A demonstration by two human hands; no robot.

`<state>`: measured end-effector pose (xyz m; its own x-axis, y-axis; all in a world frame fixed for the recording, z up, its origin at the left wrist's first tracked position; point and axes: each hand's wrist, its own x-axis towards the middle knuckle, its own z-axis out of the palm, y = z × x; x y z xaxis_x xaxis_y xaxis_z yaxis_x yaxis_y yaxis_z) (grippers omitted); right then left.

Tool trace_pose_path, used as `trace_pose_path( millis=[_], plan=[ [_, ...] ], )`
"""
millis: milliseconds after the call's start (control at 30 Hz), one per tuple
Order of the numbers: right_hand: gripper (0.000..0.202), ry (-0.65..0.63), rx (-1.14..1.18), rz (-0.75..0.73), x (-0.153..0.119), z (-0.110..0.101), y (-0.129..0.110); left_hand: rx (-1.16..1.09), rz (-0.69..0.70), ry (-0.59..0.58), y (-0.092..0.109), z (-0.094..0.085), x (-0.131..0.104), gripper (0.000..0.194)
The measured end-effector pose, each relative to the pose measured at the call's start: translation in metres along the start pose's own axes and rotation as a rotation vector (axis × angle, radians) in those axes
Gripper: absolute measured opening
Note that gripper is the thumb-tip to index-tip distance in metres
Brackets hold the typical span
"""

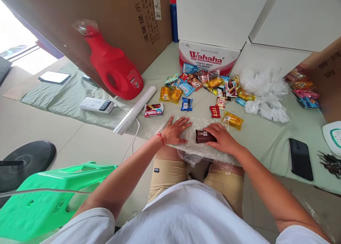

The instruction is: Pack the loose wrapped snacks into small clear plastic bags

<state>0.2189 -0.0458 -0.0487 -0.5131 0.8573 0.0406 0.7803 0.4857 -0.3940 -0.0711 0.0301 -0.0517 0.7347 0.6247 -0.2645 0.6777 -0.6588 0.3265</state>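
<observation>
A person in a white shirt point(186, 215) sits at a counter point(266, 151), clear film point(193, 156) draping over its near edge. The left hand point(175, 132) lies open, fingers spread, palm down at the film's left side; the right hand point(223, 138) grips a brown packet point(203, 136) resting on the film. Just beyond lie a yellow packet point(232, 120), a red packet point(215, 112) and a blue packet point(187, 104). Behind them, snacks point(195, 83) lie heaped before a Wahaha box point(209, 57).

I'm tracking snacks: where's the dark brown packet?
In the head view, the dark brown packet lies just right of centre on clear film, gripped by the right hand.
</observation>
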Motion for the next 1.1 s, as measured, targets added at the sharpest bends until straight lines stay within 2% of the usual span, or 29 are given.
trace_pose_path(
  millis=[100,167,267,333,367,467,500,567,633,700,767,867,933,1033,1100],
  plan=[
    [0.062,-0.024,-0.035,0.039,0.0,0.003,-0.003,-0.061,0.008,0.039,-0.007,-0.003,-0.003,0.097],
    [0.065,0.031,-0.013,0.036,-0.009,-0.002,-0.007,-0.118,0.022,0.13,-0.012,-0.006,-0.016,0.091],
    [0.061,0.247,0.058,-0.018,-0.041,-0.019,-0.017,-0.133,0.063,0.44,-0.009,-0.003,-0.051,0.074],
    [0.062,0.335,0.065,-0.067,-0.071,-0.027,-0.025,-0.084,0.121,0.669,0.006,0.01,-0.077,0.07],
    [0.066,0.337,0.046,-0.099,-0.087,-0.026,-0.028,-0.062,0.175,0.753,0.015,0.022,-0.088,0.069],
    [0.067,0.225,-0.091,-0.189,-0.124,-0.007,-0.029,0.095,0.434,0.742,0.041,0.068,-0.102,0.064],
    [0.062,0.196,-0.147,-0.203,-0.132,0.004,-0.025,0.148,0.454,0.712,0.046,0.084,-0.1,0.062],
    [0.056,0.188,-0.222,-0.201,-0.141,0.024,-0.015,0.182,0.395,0.665,0.046,0.108,-0.09,0.059],
    [0.049,0.223,-0.196,-0.187,-0.143,0.034,-0.003,0.123,0.336,0.65,0.039,0.119,-0.078,0.049],
    [0.036,0.222,-0.058,-0.175,-0.14,0.03,0.005,-0.005,0.306,0.647,0.032,0.114,-0.072,0.032],
    [0.029,0.175,0.158,-0.091,-0.131,0.014,0.01,-0.177,0.27,0.634,0.031,0.098,-0.072,0.021],
    [0.037,0.092,0.476,0.172,-0.109,-0.016,0.018,-0.473,0.126,0.576,0.034,0.062,-0.073,0.028],
    [0.047,0.095,0.588,0.341,-0.089,-0.03,0.027,-0.63,-0.063,0.523,0.034,0.041,-0.066,0.036],
    [0.05,0.078,0.524,0.542,-0.059,-0.038,0.042,-0.655,-0.412,0.47,0.025,0.019,-0.042,0.038],
    [0.039,0.003,0.278,0.644,-0.043,-0.042,0.048,-0.559,-0.582,0.517,0.014,0.013,-0.022,0.03]
  ],
)
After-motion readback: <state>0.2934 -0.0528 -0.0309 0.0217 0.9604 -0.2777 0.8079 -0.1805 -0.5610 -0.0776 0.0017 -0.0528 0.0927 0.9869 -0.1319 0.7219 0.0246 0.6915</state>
